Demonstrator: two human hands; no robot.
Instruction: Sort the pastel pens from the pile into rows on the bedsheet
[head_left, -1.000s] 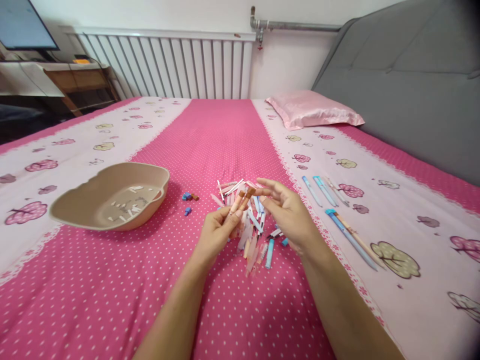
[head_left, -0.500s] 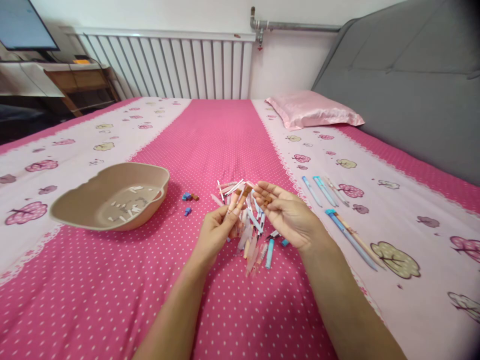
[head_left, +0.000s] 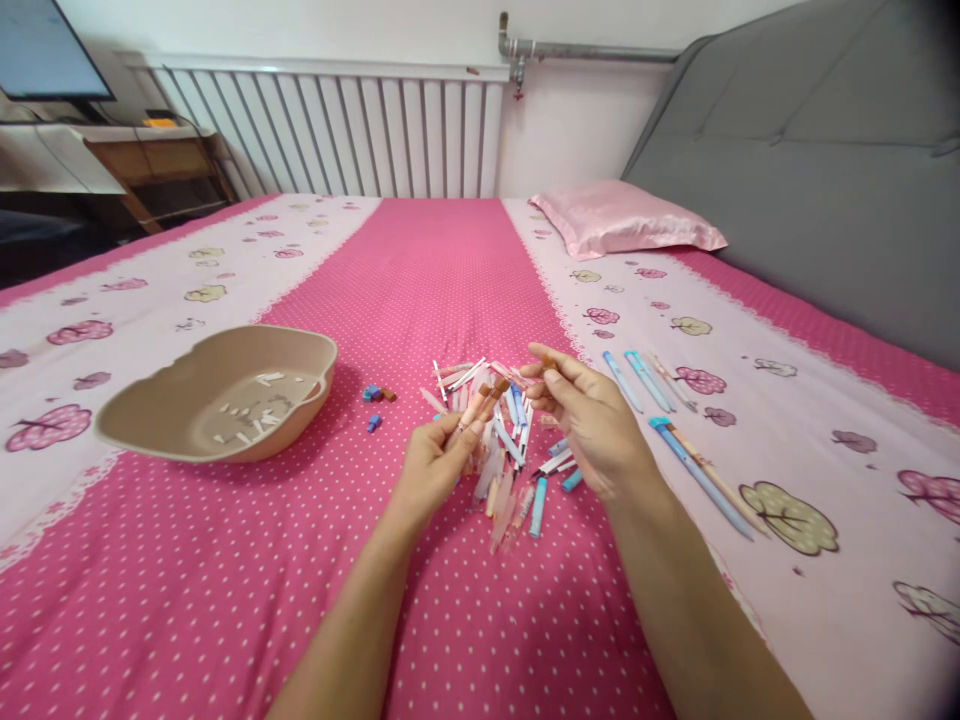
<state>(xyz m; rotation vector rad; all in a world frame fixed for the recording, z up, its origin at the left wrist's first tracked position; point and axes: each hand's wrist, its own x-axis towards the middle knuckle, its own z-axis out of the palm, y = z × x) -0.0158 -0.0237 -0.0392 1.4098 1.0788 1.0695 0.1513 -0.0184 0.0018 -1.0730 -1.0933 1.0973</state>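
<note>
My left hand [head_left: 429,462] is closed around a couple of peach pen barrels [head_left: 478,404] with brown ends pointing up and away. Between the thumb and fingers of my right hand [head_left: 596,430] is a small brown pen cap [head_left: 550,362], partly covered by the fingertips. Below both hands lies a loose pile of pen parts [head_left: 504,492]: clear pink sleeves, white refills with dark tips, and blue and peach tubes. A turquoise tube [head_left: 538,508] rests at the near side of the pile.
To the left stands a beige basin [head_left: 180,405] with small white pieces inside. Several small blue and brown caps [head_left: 373,393] lie between it and the pile. Whole-looking pens [head_left: 705,478] are laid out at the right. A pink pillow [head_left: 626,220] sits farther back on the bed.
My right hand has drawn slightly up and away from the barrels, its fingers now closed on the small brown cap. My left hand stays nearly in place with the barrels.
</note>
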